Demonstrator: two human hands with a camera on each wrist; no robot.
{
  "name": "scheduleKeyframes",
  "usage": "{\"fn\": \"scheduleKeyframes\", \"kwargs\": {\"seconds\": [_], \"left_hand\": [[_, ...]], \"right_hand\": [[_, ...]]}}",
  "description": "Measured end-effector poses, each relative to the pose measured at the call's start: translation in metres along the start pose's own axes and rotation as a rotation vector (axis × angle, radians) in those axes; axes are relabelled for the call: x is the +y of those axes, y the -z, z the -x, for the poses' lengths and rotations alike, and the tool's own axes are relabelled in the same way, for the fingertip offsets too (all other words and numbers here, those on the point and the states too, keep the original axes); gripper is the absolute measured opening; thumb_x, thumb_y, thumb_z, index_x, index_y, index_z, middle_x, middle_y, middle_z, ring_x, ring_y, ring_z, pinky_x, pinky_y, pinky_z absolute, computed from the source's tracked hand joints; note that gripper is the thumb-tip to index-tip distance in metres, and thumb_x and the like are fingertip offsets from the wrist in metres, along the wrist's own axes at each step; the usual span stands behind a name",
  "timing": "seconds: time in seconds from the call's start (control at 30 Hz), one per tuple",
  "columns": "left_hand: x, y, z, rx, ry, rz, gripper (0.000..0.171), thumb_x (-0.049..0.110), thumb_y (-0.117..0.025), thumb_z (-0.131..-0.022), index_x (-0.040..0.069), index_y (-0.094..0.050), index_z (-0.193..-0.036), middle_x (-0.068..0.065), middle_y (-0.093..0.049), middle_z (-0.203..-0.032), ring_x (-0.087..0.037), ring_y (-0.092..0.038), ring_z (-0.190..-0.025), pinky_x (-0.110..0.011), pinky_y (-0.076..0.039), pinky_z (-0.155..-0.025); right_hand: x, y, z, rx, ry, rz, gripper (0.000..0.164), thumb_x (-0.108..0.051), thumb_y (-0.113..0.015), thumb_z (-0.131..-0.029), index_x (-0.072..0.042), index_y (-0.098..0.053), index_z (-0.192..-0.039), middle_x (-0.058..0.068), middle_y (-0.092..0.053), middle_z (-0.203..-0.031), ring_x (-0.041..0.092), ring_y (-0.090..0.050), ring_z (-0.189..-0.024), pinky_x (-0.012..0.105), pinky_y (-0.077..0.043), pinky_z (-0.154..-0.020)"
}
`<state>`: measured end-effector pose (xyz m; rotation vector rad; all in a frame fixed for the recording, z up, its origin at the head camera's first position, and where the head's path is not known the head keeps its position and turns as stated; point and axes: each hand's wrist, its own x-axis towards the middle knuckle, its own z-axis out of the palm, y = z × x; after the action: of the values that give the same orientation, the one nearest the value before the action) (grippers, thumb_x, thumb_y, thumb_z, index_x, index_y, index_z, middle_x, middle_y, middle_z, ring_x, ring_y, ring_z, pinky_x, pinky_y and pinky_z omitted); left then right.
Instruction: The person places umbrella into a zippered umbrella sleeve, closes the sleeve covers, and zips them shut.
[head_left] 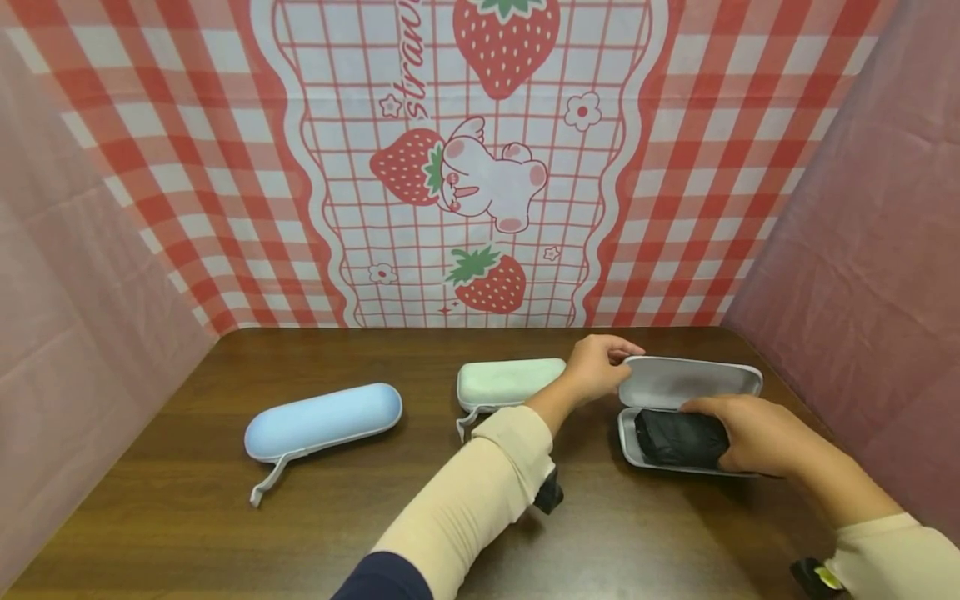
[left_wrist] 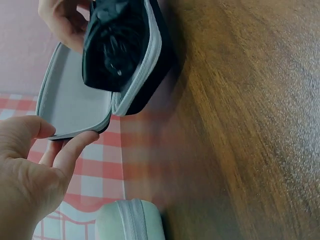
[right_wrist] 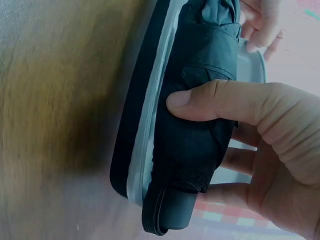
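Note:
A folded black umbrella [head_left: 678, 439] lies in the lower half of an opened zip case [head_left: 628, 439], dark outside with a light grey lining. My right hand [head_left: 768, 432] grips the umbrella at the case's right end. The right wrist view shows its thumb [right_wrist: 200, 101] across the umbrella and the other fingers behind; the handle end [right_wrist: 175, 210] with a strap sticks out past the zip edge. With my left hand [head_left: 596, 367] I pinch the left edge of the raised lid [head_left: 688, 381], thumb on one side and fingers on the other, as the left wrist view shows.
A pale green case [head_left: 510, 382] lies just left of the opened one, partly behind my left arm. Farther left is a light blue case [head_left: 326, 421] with a strap. Cloth hangings [head_left: 847, 250] enclose the back and sides of the brown wooden table [head_left: 187, 517].

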<state>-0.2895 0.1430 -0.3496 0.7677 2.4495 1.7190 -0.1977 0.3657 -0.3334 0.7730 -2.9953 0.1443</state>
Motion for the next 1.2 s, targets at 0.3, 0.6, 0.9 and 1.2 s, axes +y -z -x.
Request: {"fn": "scheduleKeyframes", "kwargs": {"seconds": [0.3,0.6,0.9,1.2], "left_hand": [[-0.001,-0.003,0.0,0.005,0.0,-0.001,0.027,-0.005,-0.061,-0.087,0.007,-0.074,-0.108,-0.005,-0.071,-0.097,-0.004,-0.054,-0.058,-0.02,-0.048,-0.045],[-0.005,-0.005,-0.002,0.014,-0.06,-0.146,0.032,-0.004,-0.06,-0.085,0.011,-0.076,-0.108,-0.002,-0.072,-0.098,0.002,-0.056,-0.072,-0.012,-0.044,-0.058],[-0.005,-0.012,-0.007,0.04,-0.06,-0.175,0.035,-0.006,-0.058,-0.083,0.013,-0.076,-0.106,0.003,-0.071,-0.091,0.003,-0.054,-0.072,-0.012,-0.043,-0.058],[-0.007,-0.01,-0.007,0.045,-0.069,-0.19,0.036,-0.008,-0.057,-0.082,0.01,-0.075,-0.108,0.0,-0.072,-0.097,0.002,-0.055,-0.076,-0.011,-0.042,-0.061]], "right_hand": [[-0.003,-0.011,-0.014,-0.044,-0.016,-0.01,0.069,-0.003,-0.085,-0.051,-0.007,-0.067,-0.118,0.012,-0.068,-0.108,0.028,-0.063,-0.086,0.044,-0.048,-0.054],[0.003,-0.009,-0.02,-0.049,0.04,0.013,0.061,-0.013,-0.09,-0.06,-0.003,-0.067,-0.116,0.014,-0.067,-0.11,0.036,-0.063,-0.099,0.052,-0.052,-0.076],[0.002,-0.014,-0.02,0.03,0.029,0.007,0.053,-0.018,-0.087,-0.065,-0.002,-0.069,-0.112,0.012,-0.069,-0.105,0.034,-0.065,-0.094,0.052,-0.051,-0.077],[-0.003,-0.012,-0.01,0.132,-0.043,-0.067,0.041,-0.018,-0.086,-0.069,-0.004,-0.07,-0.103,0.008,-0.069,-0.097,0.027,-0.065,-0.083,0.046,-0.052,-0.068]]}}
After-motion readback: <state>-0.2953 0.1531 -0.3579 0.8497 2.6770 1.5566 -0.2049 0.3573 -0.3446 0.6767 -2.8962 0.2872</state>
